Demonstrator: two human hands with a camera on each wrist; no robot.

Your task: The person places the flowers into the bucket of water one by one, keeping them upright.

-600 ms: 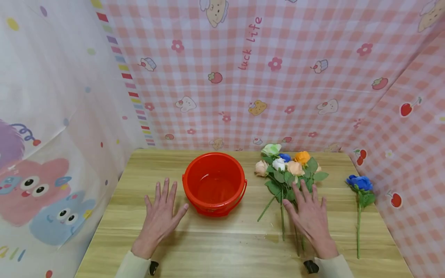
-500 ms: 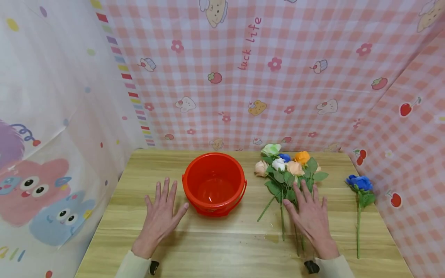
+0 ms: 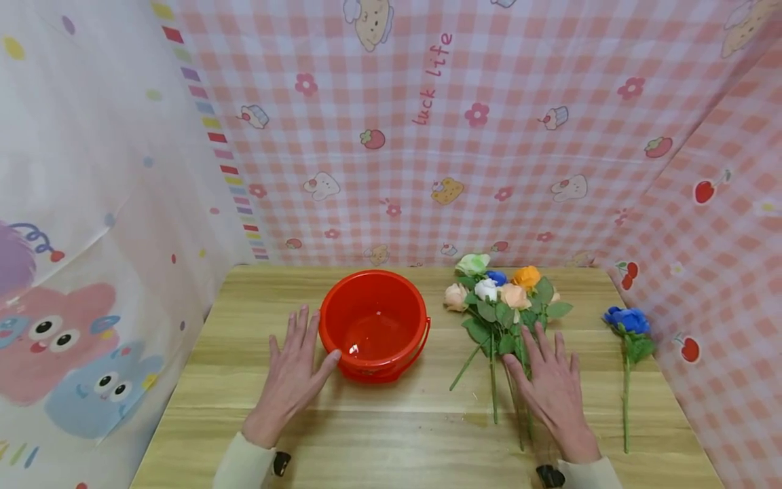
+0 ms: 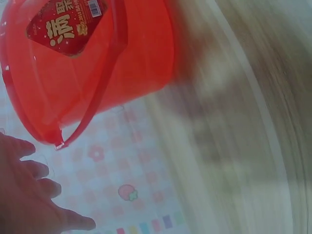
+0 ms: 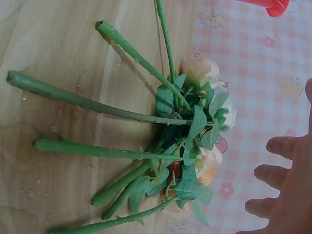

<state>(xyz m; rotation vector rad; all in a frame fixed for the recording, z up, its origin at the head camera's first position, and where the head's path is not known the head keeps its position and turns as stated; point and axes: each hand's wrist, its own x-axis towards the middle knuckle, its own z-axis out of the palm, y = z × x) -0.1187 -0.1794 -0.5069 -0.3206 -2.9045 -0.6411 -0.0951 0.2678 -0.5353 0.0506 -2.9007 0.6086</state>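
Note:
A red plastic bucket (image 3: 381, 326) stands upright on the wooden table, its handle hanging down on the right side. My left hand (image 3: 293, 373) is beside the bucket's left side, fingers spread and holding nothing; whether its thumb touches the bucket I cannot tell. Above the lower stems of a bunch of artificial flowers (image 3: 487, 290) is my right hand (image 3: 552, 390), fingers spread, nothing held. In the right wrist view, the green stems (image 5: 107, 148) lie on the table, apart from the fingers. The bunch has white, peach, orange, blue and pale green blooms.
One blue flower (image 3: 627, 320) lies alone near the right edge of the table (image 3: 391, 448). Pink checked cloth (image 3: 519, 156) hangs behind and at the right, white cartoon cloth (image 3: 153, 224) at the left. Water drops (image 5: 36, 183) lie by the stems.
My left hand has moved right, closer to the bucket. My right hand has shifted very slightly. The head view has turned a little, so the scene sits slightly further left.

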